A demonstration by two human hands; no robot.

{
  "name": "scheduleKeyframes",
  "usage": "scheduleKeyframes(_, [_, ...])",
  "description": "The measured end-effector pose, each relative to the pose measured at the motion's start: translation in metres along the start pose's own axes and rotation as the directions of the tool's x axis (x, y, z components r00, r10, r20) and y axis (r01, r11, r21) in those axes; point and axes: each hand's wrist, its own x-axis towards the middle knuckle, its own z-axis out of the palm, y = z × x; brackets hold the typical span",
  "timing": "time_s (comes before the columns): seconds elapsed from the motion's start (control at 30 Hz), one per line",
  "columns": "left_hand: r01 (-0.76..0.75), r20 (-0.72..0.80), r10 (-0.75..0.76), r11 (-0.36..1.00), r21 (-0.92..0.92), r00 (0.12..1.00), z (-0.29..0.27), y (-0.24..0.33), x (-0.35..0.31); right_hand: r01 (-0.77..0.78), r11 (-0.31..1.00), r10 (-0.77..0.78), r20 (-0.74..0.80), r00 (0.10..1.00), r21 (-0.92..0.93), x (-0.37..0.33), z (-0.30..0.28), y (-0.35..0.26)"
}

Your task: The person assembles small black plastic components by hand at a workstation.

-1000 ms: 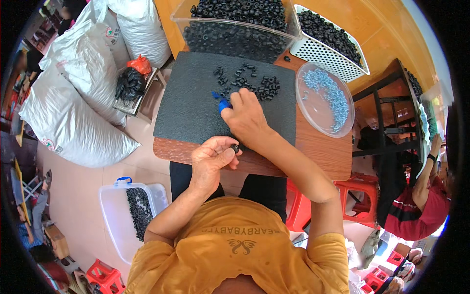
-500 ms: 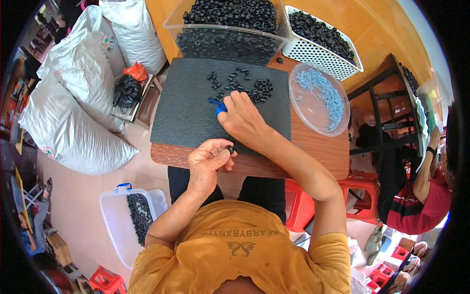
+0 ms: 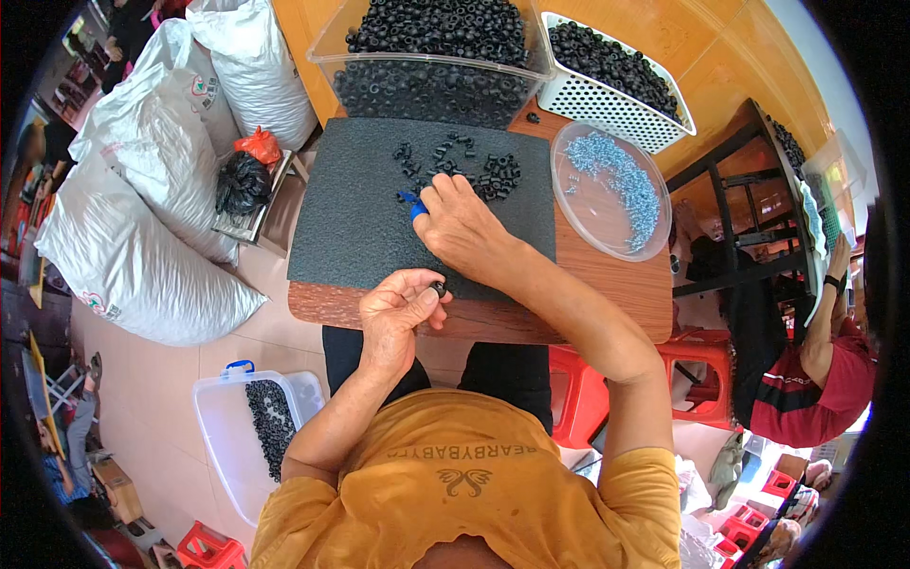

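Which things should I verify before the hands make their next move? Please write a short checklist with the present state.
1. Left hand has one black piece at its fingertips: ok.
2. Blue thing at the right hand is firmly held: cannot tell.
3. Loose black parts lie near the right hand, on the dark mat: ok.
4. Round tray with small blue parts is beside the mat: ok.
5. Table free of stray parts: not ok, one stray part lies near the white basket.

Bright light, washed-out glare at lower right, bent fisheye edges, black corners
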Motion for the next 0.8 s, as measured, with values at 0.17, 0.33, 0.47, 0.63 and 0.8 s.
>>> scheduleKeyframes(0.17, [0.027,0.013,-0.027,0.999,-0.018,1.000,0.000,0.001,0.000,-0.003,0.999,0.005,-0.043,0.999,0.049,-0.004,0.008,0.005])
scheduleKeyframes(0.33, [0.002,0.023,-0.002,1.000,-0.011,1.000,-0.003,-0.002,0.001,-0.087,0.978,0.117,-0.155,0.981,0.187,-0.016,0.015,0.008])
scheduleKeyframes(0.47, [0.011,0.002,-0.011,1.000,-0.010,1.000,0.001,0.000,0.003,-0.249,0.894,0.349,-0.231,0.908,0.372,-0.034,0.019,0.013])
scheduleKeyframes(0.63, [-0.007,0.003,0.007,1.000,-0.002,1.000,0.002,0.001,0.007,-0.516,0.427,0.712,0.076,0.698,0.743,-0.049,-0.005,0.006])
scheduleKeyframes(0.8, [-0.022,-0.015,0.021,0.999,-0.026,1.000,0.012,0.005,0.013,-0.386,-0.164,0.743,0.371,0.557,0.908,-0.055,-0.030,-0.019])
